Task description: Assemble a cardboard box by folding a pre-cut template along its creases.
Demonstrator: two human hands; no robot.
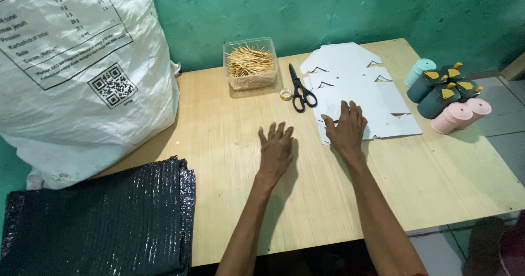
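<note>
Observation, bench session. Landmark for all positions: the black scissors [300, 89], which lay closed on the wooden table [229, 139], handles toward the person.

Left hand [275, 149]: rested palm down on bare wood, nearer the person than the scissors and a little to their left. Fingers spread and pointing away from the body, nothing held, not curled. It looked like a bracing or resting pose; forearm ran straight up from the table's near edge.

Right hand [346, 129]: lay flat on the near-left corner of the white card sheets [372, 98], just right of the scissors and closer to the person. Fingers extended, slightly fanned, pressing on the top sheet rather than gripping it. Probable reason: to keep the loose stack from sliding. Wrist angled inward, forearm coming in from the lower right.

The sheets were overlapped in a rough fan directly right of the scissors, several showing small cut-out notches along their edges.

Other items relative to the scissors:
- small roll of clear tape [285, 94], touching or just beside the left handle;
- clear tub of wooden sticks [250, 64], just left and farther back, near the green wall;
- cluster of craft punches [447, 93], teal and pink, well to the right, past the sheets;
- large white woven sack [76, 73], far left;
- stack of black textured sheets [104, 221], far left and nearest the person.

Tools sat within easy reach of both hands.
</note>
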